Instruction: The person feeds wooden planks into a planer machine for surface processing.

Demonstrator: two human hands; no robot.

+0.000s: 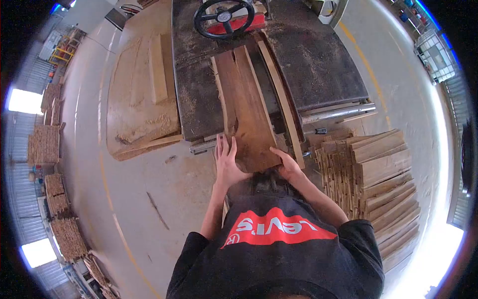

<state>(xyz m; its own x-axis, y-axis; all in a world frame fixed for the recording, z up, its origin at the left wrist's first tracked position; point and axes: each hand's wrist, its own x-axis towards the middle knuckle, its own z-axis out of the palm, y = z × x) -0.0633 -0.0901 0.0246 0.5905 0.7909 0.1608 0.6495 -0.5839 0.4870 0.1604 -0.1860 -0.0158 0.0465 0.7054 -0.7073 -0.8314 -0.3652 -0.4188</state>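
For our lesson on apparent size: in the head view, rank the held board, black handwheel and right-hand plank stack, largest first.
1. Plank stack
2. Held board
3. Black handwheel
Different distances affect these apparent sizes.

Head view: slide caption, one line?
Left hand against the left edge, right hand gripping the near right corner of a long brown wooden board over a flat black sawdust-strewn machine table.

timber piles (45,144) along the left wall (20,192), yellow floor lines (367,57), dark stick (157,211) on the floor (186,192)
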